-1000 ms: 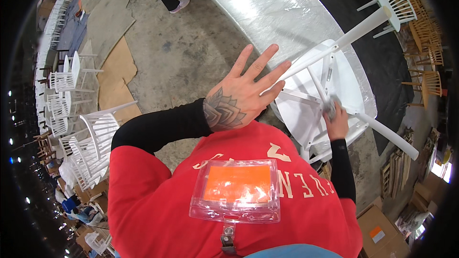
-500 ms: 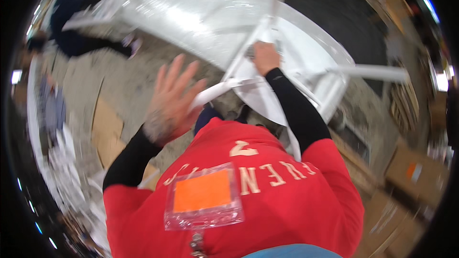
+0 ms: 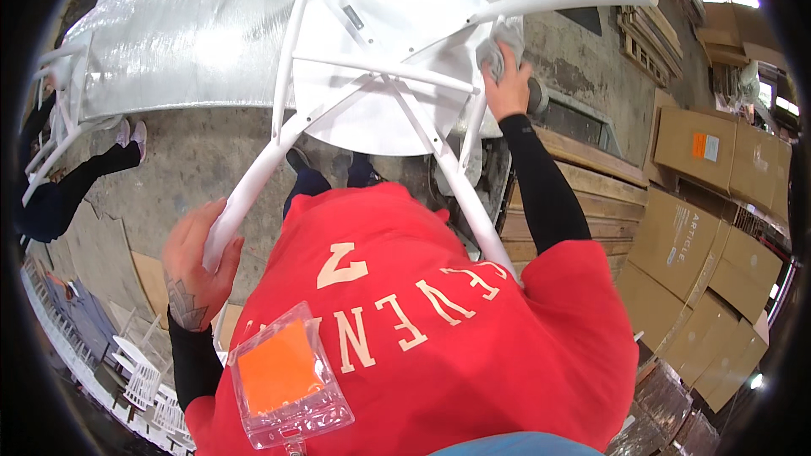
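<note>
A white chair (image 3: 372, 110) lies upside down in front of me, its round seat underneath and its legs splayed out. My left hand (image 3: 201, 257) is wrapped round the end of the near left chair leg (image 3: 262, 169). At the chair's right side my right hand (image 3: 507, 89) holds a crumpled grey cloth (image 3: 498, 46) against a slim white bar near the seat's edge. Part of the cloth is hidden by the fingers. The near right leg (image 3: 469, 207) reaches toward my torso.
The chair rests on a long surface covered in shiny plastic wrap (image 3: 194, 51). Wooden planks (image 3: 574, 194) and stacked cardboard boxes (image 3: 693, 245) stand at the right. At the far left another person (image 3: 68, 173) is beside a white chair frame. More white chairs (image 3: 144, 380) are at the lower left.
The chair has turned in view. My left hand, raised with fingers spread before, now grips a leg. My right hand has gone from the seat's underside to the chair's right side.
</note>
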### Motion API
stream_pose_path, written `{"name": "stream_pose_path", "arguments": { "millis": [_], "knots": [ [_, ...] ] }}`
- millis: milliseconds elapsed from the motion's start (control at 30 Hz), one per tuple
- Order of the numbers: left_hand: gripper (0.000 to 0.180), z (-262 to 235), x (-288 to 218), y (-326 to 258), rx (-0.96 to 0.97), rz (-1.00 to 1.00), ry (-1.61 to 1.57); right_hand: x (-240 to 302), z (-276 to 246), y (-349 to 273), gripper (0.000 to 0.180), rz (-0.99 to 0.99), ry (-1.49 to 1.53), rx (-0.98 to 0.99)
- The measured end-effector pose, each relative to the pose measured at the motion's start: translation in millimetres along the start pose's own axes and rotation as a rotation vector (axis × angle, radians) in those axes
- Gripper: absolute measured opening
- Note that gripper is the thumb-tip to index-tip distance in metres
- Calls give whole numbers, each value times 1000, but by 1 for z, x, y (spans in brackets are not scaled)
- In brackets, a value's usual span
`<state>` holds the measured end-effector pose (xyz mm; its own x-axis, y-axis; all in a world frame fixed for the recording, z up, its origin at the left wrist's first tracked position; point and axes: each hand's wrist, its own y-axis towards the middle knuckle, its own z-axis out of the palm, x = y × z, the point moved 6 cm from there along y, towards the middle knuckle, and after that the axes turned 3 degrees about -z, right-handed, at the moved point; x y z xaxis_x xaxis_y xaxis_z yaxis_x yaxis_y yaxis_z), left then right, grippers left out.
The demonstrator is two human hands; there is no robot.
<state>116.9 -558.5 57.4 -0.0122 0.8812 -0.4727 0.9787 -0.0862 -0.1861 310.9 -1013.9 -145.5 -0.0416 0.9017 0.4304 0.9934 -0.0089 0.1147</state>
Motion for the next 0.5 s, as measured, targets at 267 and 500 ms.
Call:
{"name": "stream_pose_path", "arguments": {
  "millis": [267, 500],
  "knots": [
    [48, 0, 4, -3, -61, -34, -68, -50, 22, -145, 63, 239, 488, 316],
    [47, 0, 3, 4, 3, 9, -37, -27, 10, 9, 69, 253, 395, -77]
  ]
}}
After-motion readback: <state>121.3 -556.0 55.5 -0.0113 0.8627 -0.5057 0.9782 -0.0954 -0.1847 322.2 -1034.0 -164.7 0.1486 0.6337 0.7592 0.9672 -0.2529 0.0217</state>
